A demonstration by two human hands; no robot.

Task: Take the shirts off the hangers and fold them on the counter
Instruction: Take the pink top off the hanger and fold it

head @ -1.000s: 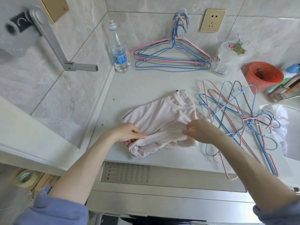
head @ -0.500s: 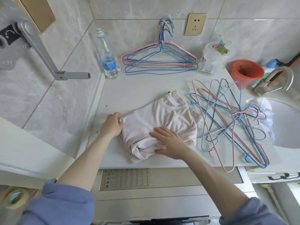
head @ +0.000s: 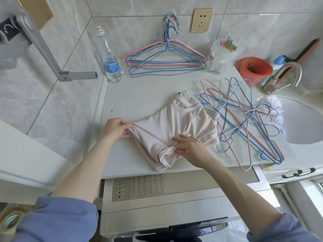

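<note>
Far left, a grey metal bracket (head: 52, 55) juts from the tiled wall; a plastic water bottle (head: 111, 65) stands upright in the corner of the white counter (head: 148, 95). The left hand (head: 116, 128) pinches the left edge of the pale pink shirt (head: 176, 126) with curled fingers. The shirt lies on the counter near its front edge, off any hanger, collar away from the person, its lower part bunched into folds. A bundle of wire hangers (head: 166, 62) hangs on the rear wall. The right hand (head: 190, 149) rests on the bunched folds, fingers straight, grasping nothing. Just right of the shirt lies a loose pile of pink and blue hangers (head: 244, 119). Beyond stand an orange cup (head: 255, 69) and a sink (head: 305, 123).
</note>
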